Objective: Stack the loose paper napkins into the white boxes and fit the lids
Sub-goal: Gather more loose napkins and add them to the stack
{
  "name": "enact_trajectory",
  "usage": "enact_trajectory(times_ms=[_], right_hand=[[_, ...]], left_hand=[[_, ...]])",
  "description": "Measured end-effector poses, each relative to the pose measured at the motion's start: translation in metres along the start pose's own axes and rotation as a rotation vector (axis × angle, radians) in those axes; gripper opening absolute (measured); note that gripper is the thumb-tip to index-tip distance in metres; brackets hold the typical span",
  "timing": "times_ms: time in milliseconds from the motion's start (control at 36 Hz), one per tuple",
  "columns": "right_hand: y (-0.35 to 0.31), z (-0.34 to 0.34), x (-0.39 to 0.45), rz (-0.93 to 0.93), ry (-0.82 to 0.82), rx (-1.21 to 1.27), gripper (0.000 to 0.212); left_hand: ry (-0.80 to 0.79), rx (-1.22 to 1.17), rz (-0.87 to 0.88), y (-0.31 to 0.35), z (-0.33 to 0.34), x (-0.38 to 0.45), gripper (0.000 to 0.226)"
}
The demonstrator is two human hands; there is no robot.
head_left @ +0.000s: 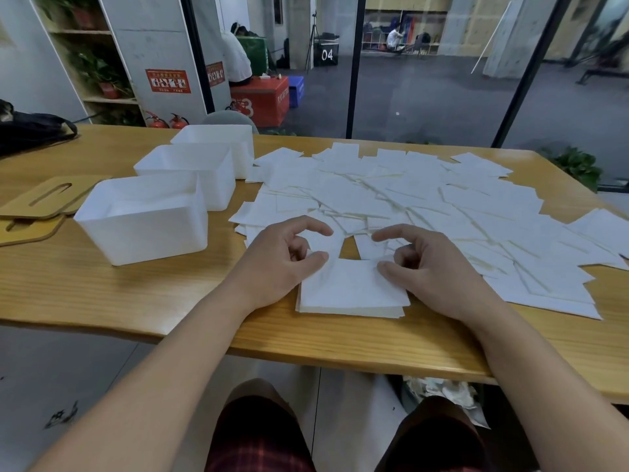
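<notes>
- The wooden table [102, 287] holds a big spread of loose napkins [391, 195].
- Three open white boxes [149, 226] stand left, beside flat wooden lids [44, 199].
- The left hand [282, 264] and right hand [429, 267], fingers curled, pinch a small napkin stack [352, 291] by the table's near edge.

Three white boxes [146, 223], perhaps two wooden lids [47, 195], one napkin stack [352, 294], countless loose napkins [408, 199].

boxes [177, 199] crowd left, table [102, 287] edge bare
</notes>
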State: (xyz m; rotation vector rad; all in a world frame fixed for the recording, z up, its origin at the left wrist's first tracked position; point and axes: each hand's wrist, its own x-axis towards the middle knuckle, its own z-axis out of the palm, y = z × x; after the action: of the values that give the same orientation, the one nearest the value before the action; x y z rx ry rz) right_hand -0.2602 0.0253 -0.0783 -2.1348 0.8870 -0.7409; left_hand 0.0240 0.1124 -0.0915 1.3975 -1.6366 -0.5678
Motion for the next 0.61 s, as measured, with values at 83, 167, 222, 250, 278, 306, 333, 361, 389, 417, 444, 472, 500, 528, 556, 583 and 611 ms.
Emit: enact_trajectory(times_ms=[83, 167, 222, 250, 278, 306, 333, 361, 389, 417, 444, 472, 500, 528, 556, 583, 611], right_hand=[[0.002, 0.004, 0.0, 0.001, -0.003, -0.068, 0.036], [0.004, 0.005, 0.0, -0.011, 0.011, -0.126, 0.037], [0.005, 0.005, 0.0, -0.021, 0.031, -0.16, 0.034], [0.005, 0.006, 0.0, -0.03, 0.055, -0.171, 0.031], [0.006, 0.005, 0.0, -0.042, 0.092, -0.179, 0.027], [0.006, 0.005, 0.001, -0.055, 0.137, -0.181, 0.022], [0.007, 0.005, 0.003, -0.067, 0.182, -0.178, 0.019], [0.007, 0.005, 0.005, -0.079, 0.219, -0.179, 0.016], [0.007, 0.006, 0.008, -0.087, 0.242, -0.193, 0.013], [0.008, 0.007, 0.012, -0.087, 0.246, -0.225, 0.012], [0.008, 0.009, 0.016, -0.079, 0.229, -0.263, 0.012], [0.007, 0.011, 0.02, -0.067, 0.194, -0.297, 0.014], [0.005, 0.014, 0.025, -0.054, 0.153, -0.325, 0.017], [0.003, 0.017, 0.029, -0.045, 0.12, -0.349, 0.018], [0.002, 0.019, 0.033, -0.039, 0.101, -0.368, 0.017], [0.001, 0.021, 0.036, -0.031, 0.095, -0.378, 0.014], [-0.001, 0.023, 0.038, -0.02, 0.096, -0.383, 0.012]], left_hand=[[-0.011, 0.044, -0.015, 0.0, 0.0, 0.0, 0.024], [-0.006, 0.105, -0.015, 0.0, 0.002, -0.001, 0.02], [0.009, 0.138, -0.005, 0.0, 0.003, -0.001, 0.02], [0.021, 0.15, 0.003, 0.0, 0.004, -0.001, 0.019], [0.035, 0.156, 0.011, -0.001, 0.004, -0.001, 0.019], [0.052, 0.155, 0.018, -0.001, 0.005, -0.001, 0.018], [0.073, 0.151, 0.022, -0.001, 0.005, 0.0, 0.017], [0.098, 0.149, 0.022, -0.001, 0.005, 0.001, 0.016], [0.124, 0.149, 0.02, -0.001, 0.004, 0.001, 0.016], [0.144, 0.15, 0.016, -0.001, 0.004, 0.002, 0.015], [0.154, 0.152, 0.01, -0.002, 0.004, 0.002, 0.014], [0.156, 0.156, 0.005, -0.002, 0.004, 0.003, 0.013], [0.15, 0.164, 0.003, -0.002, 0.004, 0.003, 0.012], [0.139, 0.172, 0.005, -0.002, 0.005, 0.003, 0.01], [0.123, 0.178, 0.008, -0.002, 0.005, 0.003, 0.009], [0.103, 0.181, 0.01, -0.002, 0.006, 0.003, 0.008], [0.083, 0.185, 0.014, -0.002, 0.007, 0.003, 0.008]])
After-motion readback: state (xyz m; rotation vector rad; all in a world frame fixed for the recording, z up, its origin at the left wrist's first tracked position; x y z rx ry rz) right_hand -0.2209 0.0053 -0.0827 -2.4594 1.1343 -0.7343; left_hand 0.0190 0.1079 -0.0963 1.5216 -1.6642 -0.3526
